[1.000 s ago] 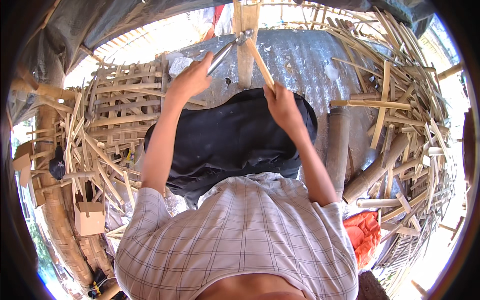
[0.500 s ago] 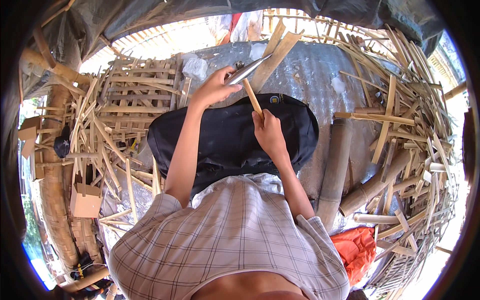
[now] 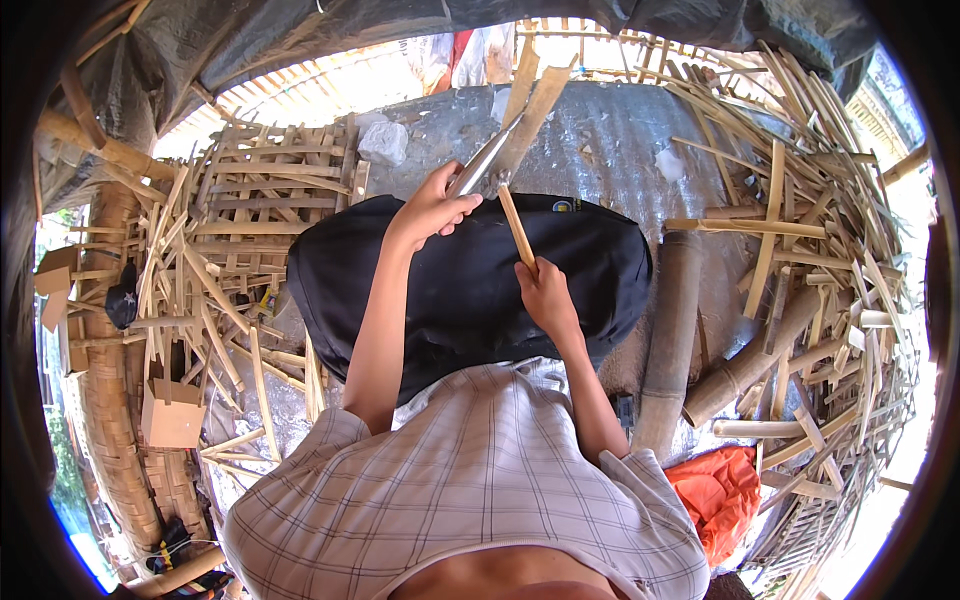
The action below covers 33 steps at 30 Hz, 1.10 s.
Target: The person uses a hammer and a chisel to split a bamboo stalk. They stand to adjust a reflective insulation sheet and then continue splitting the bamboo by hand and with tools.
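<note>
Knife (image 3: pixel 487 160) work on a thin bamboo strip (image 3: pixel 517 228) happens over the far edge of the black cushion (image 3: pixel 460 290) on the lap. The left hand (image 3: pixel 432 208) is wrapped tight round the blade's handle; the right hand (image 3: pixel 546 295) pinches the strip's lower end. A slip of the blade along the strip (grain looks smooth) would likely run toward the right fingers (image 3: pixel 532 270), which sit close below.
</note>
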Each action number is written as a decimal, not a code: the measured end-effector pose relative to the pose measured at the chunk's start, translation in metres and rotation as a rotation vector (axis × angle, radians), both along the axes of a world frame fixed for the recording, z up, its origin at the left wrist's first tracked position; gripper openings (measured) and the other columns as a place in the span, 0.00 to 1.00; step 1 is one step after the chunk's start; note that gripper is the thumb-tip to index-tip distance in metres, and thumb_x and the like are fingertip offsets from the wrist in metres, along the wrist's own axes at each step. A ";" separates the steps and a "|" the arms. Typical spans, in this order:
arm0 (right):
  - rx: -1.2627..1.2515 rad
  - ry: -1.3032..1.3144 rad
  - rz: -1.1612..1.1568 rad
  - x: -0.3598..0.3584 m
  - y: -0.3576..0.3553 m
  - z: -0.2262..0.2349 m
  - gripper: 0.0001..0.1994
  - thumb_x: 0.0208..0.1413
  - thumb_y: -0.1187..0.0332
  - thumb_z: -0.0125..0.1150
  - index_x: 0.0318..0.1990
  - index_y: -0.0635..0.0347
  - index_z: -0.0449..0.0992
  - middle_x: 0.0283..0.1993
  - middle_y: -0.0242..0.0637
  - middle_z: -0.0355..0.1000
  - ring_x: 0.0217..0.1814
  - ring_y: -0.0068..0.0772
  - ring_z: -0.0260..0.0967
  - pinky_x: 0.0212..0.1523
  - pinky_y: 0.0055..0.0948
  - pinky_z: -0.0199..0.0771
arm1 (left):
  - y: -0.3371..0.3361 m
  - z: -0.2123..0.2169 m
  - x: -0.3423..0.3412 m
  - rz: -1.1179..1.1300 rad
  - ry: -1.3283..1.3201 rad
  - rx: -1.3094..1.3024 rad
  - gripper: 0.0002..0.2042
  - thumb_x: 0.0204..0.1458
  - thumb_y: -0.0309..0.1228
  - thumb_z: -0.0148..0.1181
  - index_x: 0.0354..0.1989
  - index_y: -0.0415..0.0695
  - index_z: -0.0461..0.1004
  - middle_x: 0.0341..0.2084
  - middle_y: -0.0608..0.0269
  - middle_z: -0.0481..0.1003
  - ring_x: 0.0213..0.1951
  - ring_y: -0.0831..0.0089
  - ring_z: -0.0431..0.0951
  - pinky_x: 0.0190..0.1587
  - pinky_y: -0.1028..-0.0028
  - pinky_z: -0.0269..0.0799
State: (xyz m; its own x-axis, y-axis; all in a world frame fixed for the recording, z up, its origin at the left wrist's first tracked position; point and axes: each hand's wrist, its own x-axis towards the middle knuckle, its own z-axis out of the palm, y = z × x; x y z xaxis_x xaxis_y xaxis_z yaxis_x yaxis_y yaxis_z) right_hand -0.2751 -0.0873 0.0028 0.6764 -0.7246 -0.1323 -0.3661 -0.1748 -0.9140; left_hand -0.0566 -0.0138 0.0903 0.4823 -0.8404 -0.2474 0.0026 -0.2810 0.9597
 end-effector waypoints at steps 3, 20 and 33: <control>0.021 0.012 0.007 -0.004 0.004 -0.015 0.18 0.65 0.62 0.60 0.32 0.73 0.71 0.23 0.58 0.66 0.22 0.52 0.64 0.29 0.43 0.65 | 0.009 -0.003 0.000 0.050 0.040 -0.032 0.15 0.58 0.28 0.65 0.50 0.41 0.69 0.23 0.72 0.67 0.20 0.87 0.63 0.17 0.82 0.57; 0.067 -0.024 0.144 -0.018 0.033 0.010 0.19 0.62 0.62 0.64 0.30 0.71 0.69 0.21 0.53 0.66 0.21 0.44 0.62 0.27 0.41 0.64 | -0.002 -0.022 0.022 0.085 -0.032 -0.029 0.13 0.60 0.28 0.60 0.51 0.44 0.66 0.23 0.73 0.63 0.21 0.85 0.61 0.19 0.79 0.57; 0.123 -0.027 0.145 -0.046 0.033 0.008 0.19 0.63 0.61 0.65 0.30 0.70 0.69 0.20 0.46 0.63 0.21 0.35 0.58 0.27 0.40 0.61 | -0.009 -0.027 0.021 0.121 -0.037 -0.038 0.13 0.59 0.27 0.61 0.49 0.44 0.67 0.24 0.74 0.64 0.20 0.86 0.61 0.18 0.81 0.57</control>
